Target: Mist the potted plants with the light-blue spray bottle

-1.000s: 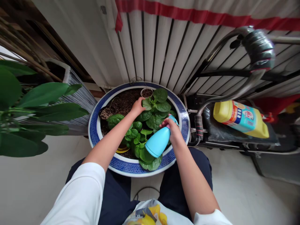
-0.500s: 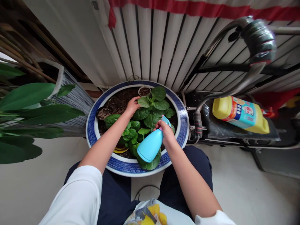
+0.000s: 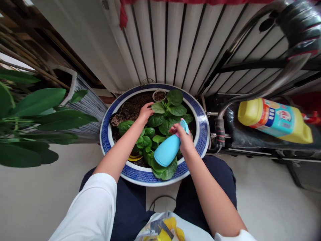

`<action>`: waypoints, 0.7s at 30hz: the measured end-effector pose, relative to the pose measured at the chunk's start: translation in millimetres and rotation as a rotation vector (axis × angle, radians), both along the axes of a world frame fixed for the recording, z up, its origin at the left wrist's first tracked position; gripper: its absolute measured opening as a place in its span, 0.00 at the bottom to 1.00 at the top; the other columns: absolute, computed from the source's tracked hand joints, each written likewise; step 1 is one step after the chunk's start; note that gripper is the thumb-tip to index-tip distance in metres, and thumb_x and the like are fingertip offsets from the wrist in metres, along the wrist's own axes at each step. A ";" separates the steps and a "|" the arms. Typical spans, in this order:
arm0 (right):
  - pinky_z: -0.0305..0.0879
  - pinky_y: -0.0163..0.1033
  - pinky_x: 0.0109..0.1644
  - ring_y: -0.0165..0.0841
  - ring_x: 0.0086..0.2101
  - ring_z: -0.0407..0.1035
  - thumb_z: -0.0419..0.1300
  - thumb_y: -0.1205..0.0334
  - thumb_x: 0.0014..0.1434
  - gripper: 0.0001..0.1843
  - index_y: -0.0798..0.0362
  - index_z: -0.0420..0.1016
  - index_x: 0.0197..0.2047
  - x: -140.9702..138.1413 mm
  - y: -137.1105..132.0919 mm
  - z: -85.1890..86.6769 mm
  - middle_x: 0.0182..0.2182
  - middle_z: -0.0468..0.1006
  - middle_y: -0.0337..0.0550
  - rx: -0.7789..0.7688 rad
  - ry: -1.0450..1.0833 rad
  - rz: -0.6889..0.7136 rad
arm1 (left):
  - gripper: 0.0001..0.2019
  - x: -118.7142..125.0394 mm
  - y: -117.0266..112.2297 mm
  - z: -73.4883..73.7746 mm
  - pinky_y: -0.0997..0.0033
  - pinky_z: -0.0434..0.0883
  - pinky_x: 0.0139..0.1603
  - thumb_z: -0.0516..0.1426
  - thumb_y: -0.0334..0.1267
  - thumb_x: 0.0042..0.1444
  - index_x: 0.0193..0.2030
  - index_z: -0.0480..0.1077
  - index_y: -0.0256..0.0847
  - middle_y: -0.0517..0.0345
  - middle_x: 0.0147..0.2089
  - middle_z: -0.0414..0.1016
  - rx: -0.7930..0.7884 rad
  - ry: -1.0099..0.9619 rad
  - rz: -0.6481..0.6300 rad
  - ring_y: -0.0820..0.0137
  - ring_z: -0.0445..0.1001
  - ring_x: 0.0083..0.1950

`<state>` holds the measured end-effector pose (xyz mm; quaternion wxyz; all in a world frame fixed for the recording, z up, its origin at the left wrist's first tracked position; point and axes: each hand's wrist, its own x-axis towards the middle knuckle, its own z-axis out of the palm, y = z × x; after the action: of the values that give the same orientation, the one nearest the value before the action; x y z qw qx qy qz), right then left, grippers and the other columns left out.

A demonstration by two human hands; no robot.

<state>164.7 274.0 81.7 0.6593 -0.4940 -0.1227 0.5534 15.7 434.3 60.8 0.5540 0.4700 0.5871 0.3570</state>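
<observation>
Blue-rimmed, the round pot (image 3: 115, 171) stands between my knees with dark soil and leafy green plants in it. My left hand (image 3: 145, 112) reaches over the soil, its fingertips closed on the edge of a pale green leaf (image 3: 158, 107). A light blue spray bottle (image 3: 167, 152) is gripped at its neck by my right hand (image 3: 184, 136); it is tilted above the lower leaves, its head pointing away from me. My fingers hide most of the trigger. Behind the leaves sits a small white cup (image 3: 159, 95) of soil.
A white radiator (image 3: 160, 43) stands behind the pot. To the right, a metal-framed cart (image 3: 220, 130) carries a yellow bottle (image 3: 276, 118) with a printed label. Large leaves (image 3: 50, 118) and a tall grey planter (image 3: 86, 110) are at the left. A cable (image 3: 163, 197) lies on the floor.
The view has turned slightly, so the whole scene sits farther right. Both hands keep nearly the same places over the pot, and the spray bottle is still in my right hand.
</observation>
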 end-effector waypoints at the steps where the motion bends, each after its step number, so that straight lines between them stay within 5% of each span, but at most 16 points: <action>1: 0.73 0.36 0.35 0.28 0.27 0.73 0.68 0.59 0.45 0.18 0.47 0.72 0.40 -2.5 1.1 0.9 0.26 0.77 0.31 0.037 -0.003 0.058 | 0.30 0.0 -0.1 -1.2 0.71 0.73 0.44 0.58 0.24 0.42 0.56 0.68 0.39 0.55 0.41 0.79 0.007 -0.007 -0.003 0.69 0.77 0.42; 9: 0.70 0.34 0.33 0.28 0.27 0.71 0.66 0.59 0.47 0.07 0.51 0.74 0.28 -12.5 23.9 -11.4 0.25 0.76 0.35 0.024 -0.151 0.246 | 0.30 1.0 3.8 -17.0 0.68 0.72 0.50 0.53 0.20 0.36 0.51 0.67 0.35 0.52 0.45 0.77 0.143 0.031 -0.005 0.67 0.76 0.48; 21: 0.69 0.35 0.33 0.28 0.28 0.71 0.66 0.58 0.46 0.11 0.49 0.74 0.35 -16.5 29.5 -13.2 0.27 0.76 0.34 0.046 -0.139 0.240 | 0.26 0.9 11.0 -26.7 0.65 0.70 0.53 0.52 0.21 0.35 0.46 0.67 0.35 0.52 0.47 0.75 0.247 0.044 -0.061 0.65 0.73 0.51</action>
<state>148.2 303.6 68.5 0.5893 -0.4976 -0.2391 0.5898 16.6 445.4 34.1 0.4895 0.5599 0.5361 0.3994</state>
